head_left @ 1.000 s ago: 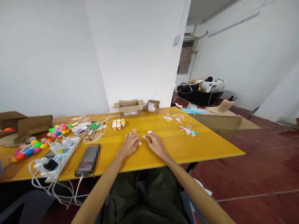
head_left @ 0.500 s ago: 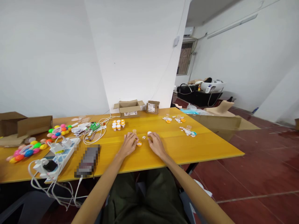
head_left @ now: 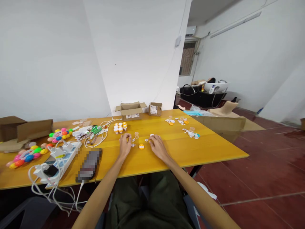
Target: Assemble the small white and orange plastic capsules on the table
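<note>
My left hand (head_left: 125,145) rests low over the table, fingers loosely bent and apart, with nothing visible in them. Beside its fingertips are small white dark-spotted pieces (head_left: 132,145), and a clear cup-shaped part (head_left: 136,135) stands just beyond. Between the hands sits an orange round part (head_left: 141,146) with white on top. My right hand (head_left: 157,147) is open, its fingers slightly curved; a white round part (head_left: 152,135) lies partly hidden at its fingertips. Another small spotted piece (head_left: 146,140) is left of that hand.
Several orange-and-white assembled pieces (head_left: 120,127) stand grouped behind my left hand. Loose part piles (head_left: 191,133) lie to the right. Cardboard boxes (head_left: 132,111) line the back. At left are a power strip (head_left: 64,162), cables, a phone (head_left: 89,165) and colourful bead rings (head_left: 29,156).
My left hand has moved left, away from the orange part, uncovering it, the clear cup and the spotted pieces. My right hand has shifted slightly left.
</note>
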### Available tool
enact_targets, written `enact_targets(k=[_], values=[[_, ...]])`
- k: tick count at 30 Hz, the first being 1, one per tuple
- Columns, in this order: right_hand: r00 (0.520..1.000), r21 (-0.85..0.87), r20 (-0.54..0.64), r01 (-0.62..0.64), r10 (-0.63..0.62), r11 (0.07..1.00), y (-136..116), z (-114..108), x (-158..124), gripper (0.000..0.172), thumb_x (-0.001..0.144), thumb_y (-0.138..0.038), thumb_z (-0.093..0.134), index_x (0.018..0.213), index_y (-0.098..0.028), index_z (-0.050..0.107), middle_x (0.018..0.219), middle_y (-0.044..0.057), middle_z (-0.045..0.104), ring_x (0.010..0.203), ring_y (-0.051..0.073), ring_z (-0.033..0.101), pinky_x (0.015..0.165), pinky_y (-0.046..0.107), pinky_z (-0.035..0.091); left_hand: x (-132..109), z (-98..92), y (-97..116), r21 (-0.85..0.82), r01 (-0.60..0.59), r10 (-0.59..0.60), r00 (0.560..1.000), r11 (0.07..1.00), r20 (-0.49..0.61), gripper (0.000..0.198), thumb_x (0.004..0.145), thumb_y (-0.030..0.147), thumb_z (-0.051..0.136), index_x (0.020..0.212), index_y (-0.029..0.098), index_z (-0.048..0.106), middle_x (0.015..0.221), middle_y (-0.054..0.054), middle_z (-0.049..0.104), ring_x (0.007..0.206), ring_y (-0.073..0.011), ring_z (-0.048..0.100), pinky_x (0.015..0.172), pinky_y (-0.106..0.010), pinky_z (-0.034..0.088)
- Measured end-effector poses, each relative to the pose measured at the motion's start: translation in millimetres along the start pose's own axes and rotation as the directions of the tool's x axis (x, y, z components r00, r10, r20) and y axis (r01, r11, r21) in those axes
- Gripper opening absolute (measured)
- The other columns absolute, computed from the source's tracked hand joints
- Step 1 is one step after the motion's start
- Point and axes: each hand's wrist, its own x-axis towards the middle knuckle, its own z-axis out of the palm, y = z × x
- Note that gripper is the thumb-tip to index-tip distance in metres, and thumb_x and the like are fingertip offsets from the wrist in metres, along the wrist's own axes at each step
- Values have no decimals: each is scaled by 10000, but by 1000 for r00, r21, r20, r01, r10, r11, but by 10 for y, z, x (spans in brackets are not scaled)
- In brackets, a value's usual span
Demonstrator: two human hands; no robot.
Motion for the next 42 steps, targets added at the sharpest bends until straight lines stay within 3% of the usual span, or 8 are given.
enact_targets(k=[9,18,25,35,42], values=[[998,-18,10,60,-60,998,-18,40,-8,246,904,-140,481,974,-250,689,1041,78,651,997,249,595,952,415,466,-3,35,-40,85,-28,16,992,996,129,98,842,171,582,849,230,660,916,-43,692,988,-242,616,928,-415,479],[991,-70,-83,-112,106,991,120,48,4,385,835,-51,446,1079,-247,669,1121,101,658,1006,282,575,937,441,439,-16,43,-43,153,-80,46,976,985,212,127,862,177,591,875,234,704,960,-61,687,997,-258,605,917,-432,477],[989,-137,-18,-146,144,980,161,134,-30,456,800,-37,488,1160,-280,628,1239,115,622,1097,324,528,888,451,412,-8,78,-80,162,-103,59,965,981,256,160,860,166,582,869,241,722,953,-60,712,967,-256,605,901,-438,474],[984,-152,-49,-179,173,972,118,84,-15,138,857,-146,540,870,-258,618,994,91,671,943,277,572,773,379,414,-17,69,-62,147,-106,64,962,984,267,153,876,174,567,867,242,704,973,-55,699,987,-257,598,907,-437,466],[983,-142,-31,-184,181,973,97,34,10,112,866,-190,577,781,-251,616,908,81,693,892,254,615,772,360,426,-36,58,-4,138,-148,107,958,979,267,174,879,152,547,937,247,681,1013,-55,672,1004,-254,563,911,-427,445]])
